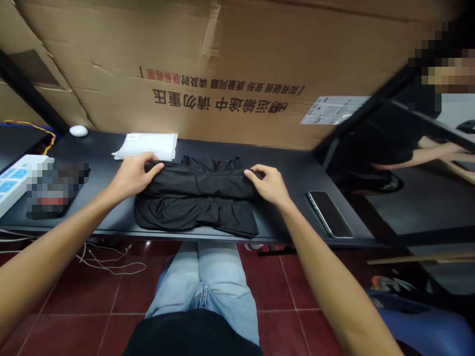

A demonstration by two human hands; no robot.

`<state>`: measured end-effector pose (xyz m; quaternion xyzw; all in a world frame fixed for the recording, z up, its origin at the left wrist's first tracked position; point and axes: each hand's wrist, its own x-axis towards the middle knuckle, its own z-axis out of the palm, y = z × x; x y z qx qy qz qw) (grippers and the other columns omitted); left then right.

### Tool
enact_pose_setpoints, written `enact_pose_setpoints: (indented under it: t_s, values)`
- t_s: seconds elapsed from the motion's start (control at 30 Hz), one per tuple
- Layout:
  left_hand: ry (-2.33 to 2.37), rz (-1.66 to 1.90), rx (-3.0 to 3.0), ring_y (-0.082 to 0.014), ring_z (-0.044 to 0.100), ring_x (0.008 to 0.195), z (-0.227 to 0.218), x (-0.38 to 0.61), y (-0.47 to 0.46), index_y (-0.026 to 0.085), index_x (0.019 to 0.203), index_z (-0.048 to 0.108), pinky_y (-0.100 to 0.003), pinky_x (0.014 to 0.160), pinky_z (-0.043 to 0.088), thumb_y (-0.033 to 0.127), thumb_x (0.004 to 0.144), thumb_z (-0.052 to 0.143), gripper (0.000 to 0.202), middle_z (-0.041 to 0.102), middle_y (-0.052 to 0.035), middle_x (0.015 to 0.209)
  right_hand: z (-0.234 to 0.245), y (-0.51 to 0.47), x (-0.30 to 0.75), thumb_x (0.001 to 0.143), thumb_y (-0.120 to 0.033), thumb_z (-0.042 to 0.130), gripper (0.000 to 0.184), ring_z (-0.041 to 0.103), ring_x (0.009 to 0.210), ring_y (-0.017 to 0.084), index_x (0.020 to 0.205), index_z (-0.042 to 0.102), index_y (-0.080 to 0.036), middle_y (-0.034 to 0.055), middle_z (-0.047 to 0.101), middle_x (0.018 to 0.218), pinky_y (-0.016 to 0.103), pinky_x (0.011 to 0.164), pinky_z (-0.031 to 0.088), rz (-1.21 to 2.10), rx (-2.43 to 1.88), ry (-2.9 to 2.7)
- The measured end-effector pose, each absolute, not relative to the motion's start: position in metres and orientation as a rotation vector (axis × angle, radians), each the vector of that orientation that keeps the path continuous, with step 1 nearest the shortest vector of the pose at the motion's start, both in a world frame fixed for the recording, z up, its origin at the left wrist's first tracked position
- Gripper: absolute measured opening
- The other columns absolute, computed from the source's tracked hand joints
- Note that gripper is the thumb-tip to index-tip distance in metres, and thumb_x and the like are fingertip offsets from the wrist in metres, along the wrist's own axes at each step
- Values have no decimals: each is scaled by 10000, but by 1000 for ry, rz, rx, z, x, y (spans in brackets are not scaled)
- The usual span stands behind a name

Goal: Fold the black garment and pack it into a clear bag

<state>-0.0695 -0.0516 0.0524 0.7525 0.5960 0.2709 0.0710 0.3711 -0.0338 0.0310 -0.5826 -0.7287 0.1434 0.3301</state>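
Observation:
A black cloth garment [200,185] lies in folded layers on the dark desk [285,217], its near edge close to the desk's front. My left hand [137,173] pinches the upper left corner of the top fold between thumb and fingers. At the opposite end, my right hand [267,183] grips the upper right corner the same way. The top layer is stretched between both hands, and a smaller piece of the cloth sticks out behind it. What kind of garment it is cannot be made out.
Behind the cloth are a white packet [148,145] and a large cardboard panel [222,59]. A phone [330,213] lies to the right. On the left are a power strip [20,178], a blurred dark item [57,190] and a white rounded object [78,131]. Another person sits at right.

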Motion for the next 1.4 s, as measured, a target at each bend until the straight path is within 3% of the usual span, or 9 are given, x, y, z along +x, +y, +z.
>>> enact_pose_setpoints:
  t_s: [0.27,0.37,0.47,0.63,0.73,0.9,1.03,1.13,1.4]
  values:
    - [1791,852,2224,-203,656,789,35,-84,-40,221,1031,733,-328,789,504,578,936,747,369,787,-43,973,14,-31,367,872,-574,806,353,695,759,245,914,807,-224,58,788,832,392,780,559,304,-1570,-1813]
    - [1816,795,2297,-218,686,836,38,-87,-42,220,1113,737,-358,857,534,567,956,724,381,798,-68,1093,15,-32,367,870,-558,820,383,749,854,272,1043,805,-217,91,823,989,432,821,617,307,-1498,-1804]
    - [1796,779,2446,-292,733,1121,43,-84,-54,224,1232,754,-435,1048,547,519,1056,572,389,773,-105,1319,24,-41,365,985,-534,722,365,779,1133,317,1167,794,-226,134,806,1284,506,989,645,256,-1312,-1845]
    - [1419,473,2657,-310,454,1624,39,-75,-78,230,1609,603,-531,1368,317,503,1144,366,589,510,-91,1736,33,-65,354,1114,-507,555,484,527,1583,330,1501,684,-247,121,574,1683,591,1339,416,191,-1139,-2242]
    - [1423,272,2607,-338,278,1712,28,-77,-86,233,1743,421,-611,1392,234,588,1147,322,701,341,-90,1825,25,-71,351,1142,-499,491,596,412,1655,336,1648,545,-188,159,467,1751,617,1372,352,201,-1176,-2477]
    - [1379,264,2501,-291,195,1735,25,-91,-94,248,1787,309,-514,1409,234,622,1150,292,738,198,-61,1868,16,-69,358,1163,-463,442,578,460,1627,319,1668,521,-193,153,521,1711,619,1361,385,203,-1201,-2557]
    - [1438,348,2421,-311,302,1704,35,-108,-103,305,1787,301,-511,1389,289,696,1097,431,804,209,-50,1868,24,-73,350,1157,-456,471,582,452,1631,331,1664,525,-175,166,522,1708,629,1373,362,157,-1172,-2525]
    - [1497,429,2396,-355,430,1642,39,-119,-109,319,1756,381,-547,1338,387,705,1044,544,827,333,-73,1831,30,-81,325,1143,-425,521,587,449,1635,318,1685,495,-201,145,508,1723,618,1377,362,172,-1058,-2526]
    - [1655,459,2502,-316,693,1359,39,-122,-114,341,1498,710,-498,1183,566,331,990,581,524,615,-45,1636,27,-85,243,1105,-227,555,556,459,1632,299,1656,523,-165,158,545,1696,590,1392,332,203,-810,-2638]
